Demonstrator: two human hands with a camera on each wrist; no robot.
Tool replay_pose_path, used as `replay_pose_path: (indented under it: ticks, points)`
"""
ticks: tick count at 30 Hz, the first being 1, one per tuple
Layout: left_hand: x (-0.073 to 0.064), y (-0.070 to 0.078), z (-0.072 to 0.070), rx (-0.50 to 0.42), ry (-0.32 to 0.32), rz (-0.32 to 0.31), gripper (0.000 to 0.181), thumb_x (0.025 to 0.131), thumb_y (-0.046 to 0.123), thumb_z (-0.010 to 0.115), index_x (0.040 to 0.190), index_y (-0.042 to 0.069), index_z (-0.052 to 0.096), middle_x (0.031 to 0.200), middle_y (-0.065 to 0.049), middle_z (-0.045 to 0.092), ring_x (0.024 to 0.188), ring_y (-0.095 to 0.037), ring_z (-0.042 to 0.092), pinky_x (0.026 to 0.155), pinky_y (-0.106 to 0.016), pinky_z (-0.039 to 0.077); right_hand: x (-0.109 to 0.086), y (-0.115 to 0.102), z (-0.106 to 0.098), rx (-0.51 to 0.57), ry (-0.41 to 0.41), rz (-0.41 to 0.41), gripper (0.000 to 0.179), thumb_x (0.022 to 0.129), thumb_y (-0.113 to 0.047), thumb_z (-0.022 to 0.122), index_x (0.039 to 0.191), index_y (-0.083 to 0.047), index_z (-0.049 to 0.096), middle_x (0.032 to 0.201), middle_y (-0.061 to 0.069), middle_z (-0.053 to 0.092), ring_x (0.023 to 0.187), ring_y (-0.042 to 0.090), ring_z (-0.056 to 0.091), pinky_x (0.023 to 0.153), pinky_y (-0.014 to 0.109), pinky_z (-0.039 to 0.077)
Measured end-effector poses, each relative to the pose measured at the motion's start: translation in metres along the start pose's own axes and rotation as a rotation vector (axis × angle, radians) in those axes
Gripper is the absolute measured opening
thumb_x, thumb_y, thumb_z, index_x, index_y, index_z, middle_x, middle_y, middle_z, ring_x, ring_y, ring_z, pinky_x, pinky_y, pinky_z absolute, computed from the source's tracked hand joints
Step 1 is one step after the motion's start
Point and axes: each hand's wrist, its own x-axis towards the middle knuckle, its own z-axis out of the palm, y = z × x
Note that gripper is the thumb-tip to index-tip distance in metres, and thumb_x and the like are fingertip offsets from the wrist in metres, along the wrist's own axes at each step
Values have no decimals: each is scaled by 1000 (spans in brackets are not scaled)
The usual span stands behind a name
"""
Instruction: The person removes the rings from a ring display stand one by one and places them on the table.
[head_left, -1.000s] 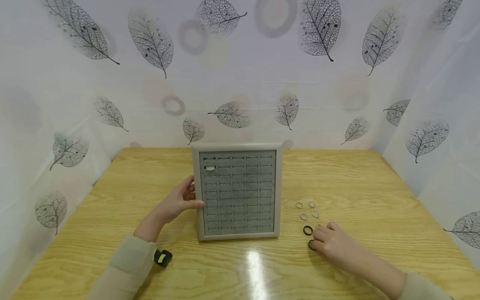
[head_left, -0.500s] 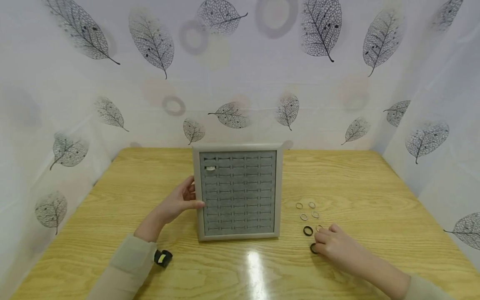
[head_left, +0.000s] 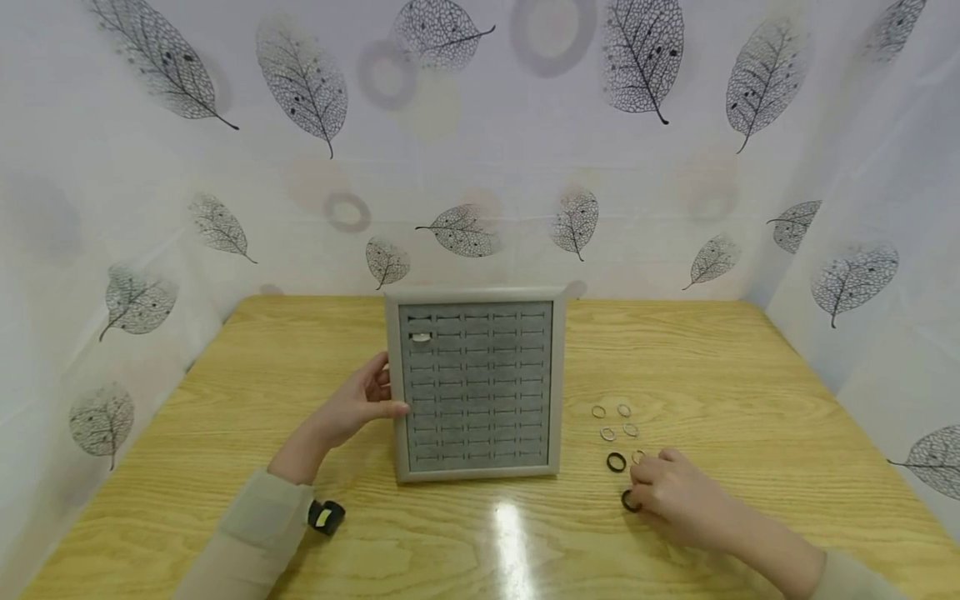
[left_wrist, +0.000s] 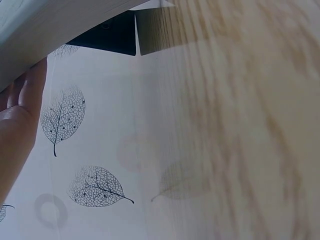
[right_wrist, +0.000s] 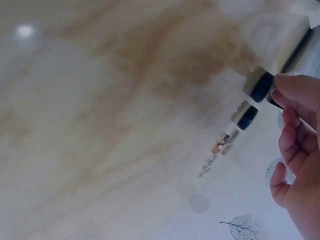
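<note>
A grey ring display board [head_left: 480, 392] with a pale frame and rows of slots stands upright on the table. One silver ring [head_left: 422, 337] sits in a slot at its upper left. My left hand [head_left: 360, 408] grips the board's left edge, thumb on the front and fingers behind. To the right, my right hand [head_left: 678, 500] pinches the nearest black ring [head_left: 628, 501] at table level. In the right wrist view, thumb and fingertips are at that black ring [right_wrist: 260, 86]. A second black ring [head_left: 616, 462] lies beyond, with a thin gold-toned ring [head_left: 637, 457] beside the fingers.
Several thin rings [head_left: 607, 433] lie in pairs on the wooden table [head_left: 697, 367], right of the board. A small black device [head_left: 326, 517] is at the left sleeve. Leaf-printed white cloth [head_left: 480, 150] encloses the back and sides.
My right hand has shifted slightly toward the front right, and the nearest black ring has moved the same way with it. The left hand and the board stay in place.
</note>
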Motion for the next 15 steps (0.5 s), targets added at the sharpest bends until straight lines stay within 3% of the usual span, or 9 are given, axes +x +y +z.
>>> replay_pose_path:
  ticks: [10,13,15]
  points:
    - [0,0,0,-8,-9,9,76,80,1,63,139,4,16,118,-16,49,101,-22,53,82,-35,45,19,11,-17,14,102,-15,25,54,-16,79,73,-16,63,72,-10,44,63,6,39,58,23,23]
    - [0,-1,0,-10,-11,12,76,80,2,64,139,4,15,118,-16,49,101,-22,53,82,-35,45,26,15,-21,4,153,-17,11,78,-24,67,75,-14,63,72,-8,45,62,7,40,57,24,26]
    - [0,-1,0,-9,-14,17,76,80,2,64,139,4,15,119,-17,48,102,-22,53,82,-35,45,31,17,-23,1,187,-11,29,90,-32,47,75,-14,63,72,-7,46,61,8,40,57,25,27]
